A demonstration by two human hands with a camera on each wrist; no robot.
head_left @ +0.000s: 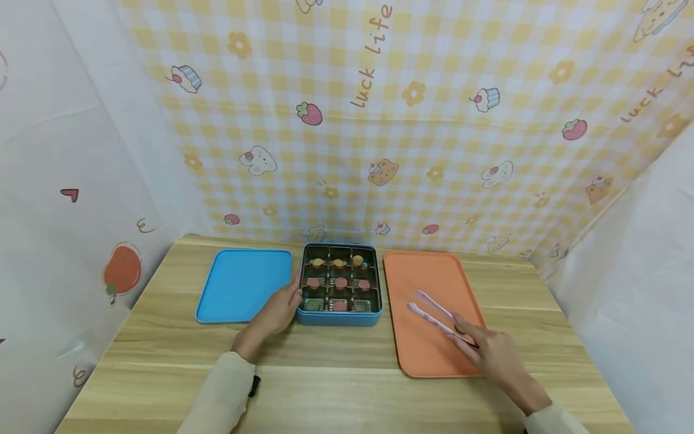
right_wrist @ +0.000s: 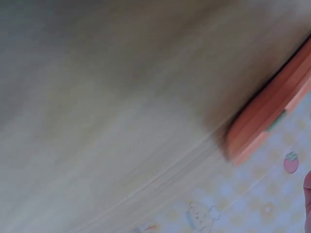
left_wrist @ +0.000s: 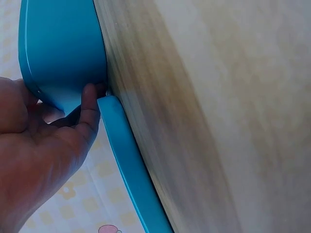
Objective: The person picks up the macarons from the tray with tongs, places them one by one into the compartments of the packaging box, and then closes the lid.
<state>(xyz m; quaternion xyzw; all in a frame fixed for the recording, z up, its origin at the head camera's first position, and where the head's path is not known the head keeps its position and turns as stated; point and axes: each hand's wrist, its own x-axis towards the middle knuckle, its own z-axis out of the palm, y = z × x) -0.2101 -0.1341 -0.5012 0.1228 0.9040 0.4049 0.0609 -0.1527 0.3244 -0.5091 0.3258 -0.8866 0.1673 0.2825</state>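
Note:
A blue square tin (head_left: 338, 318) with a divided dark insert stands mid-table. Yellowish pieces (head_left: 338, 263) sit in its back row and pink pieces (head_left: 340, 283) in the middle row. In front are a green piece (head_left: 314, 305) and a pink one, and the front-right compartment shows only a ridged liner. My left hand (head_left: 282, 308) rests its fingers against the tin's left side. My right hand (head_left: 496, 352) holds pale pink tongs (head_left: 434, 319) over the orange tray (head_left: 403, 355); their tips are apart with nothing between them.
A blue lid (head_left: 244, 286) lies flat left of the tin. In the right wrist view, a small green patch (right_wrist: 277, 120) shows at the orange tray's edge; its kind is unclear. Patterned cloth (head_left: 347, 150) hangs behind the wooden table (head_left: 325, 392).

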